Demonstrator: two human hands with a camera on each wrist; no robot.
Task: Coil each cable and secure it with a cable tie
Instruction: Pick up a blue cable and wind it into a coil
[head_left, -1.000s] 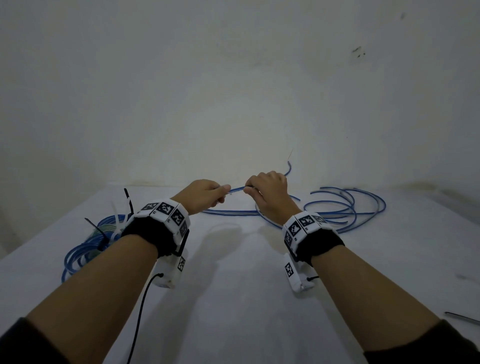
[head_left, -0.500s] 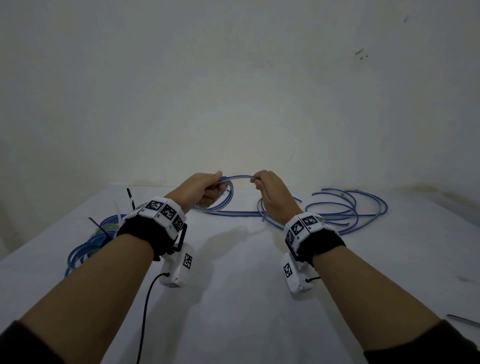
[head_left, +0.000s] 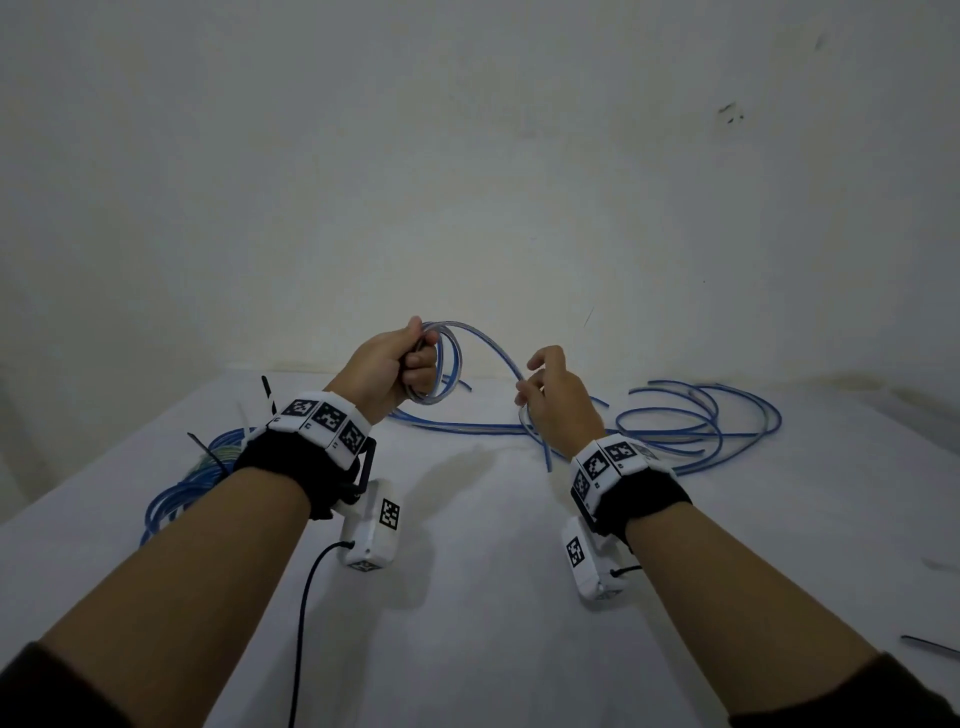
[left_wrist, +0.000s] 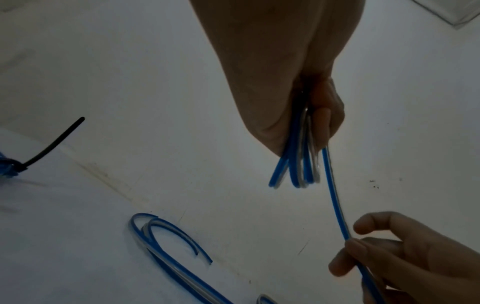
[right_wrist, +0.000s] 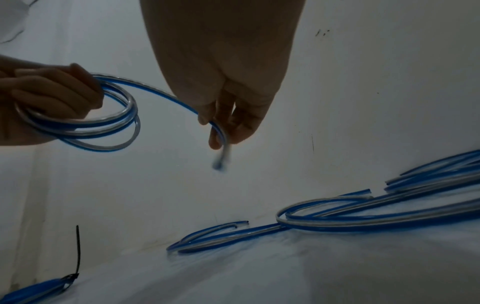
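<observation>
My left hand (head_left: 400, 366) is raised above the white table (head_left: 467, 597) and grips a small coil of blue-and-clear cable (head_left: 441, 364), seen as loops in the right wrist view (right_wrist: 85, 123) and as bunched strands in the left wrist view (left_wrist: 301, 156). From the coil one strand arcs right to my right hand (head_left: 545, 389), whose fingertips pinch it loosely (right_wrist: 221, 131) (left_wrist: 348, 240). Its free end hangs just below those fingers.
More loose blue cables (head_left: 696, 421) (right_wrist: 363, 214) lie tangled on the table at the back right. Coiled blue bundles with black ties (head_left: 208, 457) (right_wrist: 78, 257) (left_wrist: 52, 144) sit at the left. A dark cable tie (head_left: 930, 644) lies near the right edge. A pale wall stands behind.
Both hands rose from the table. The straight strand held between them has become loops in my left hand, and my right hand slid along the cable toward its free end.
</observation>
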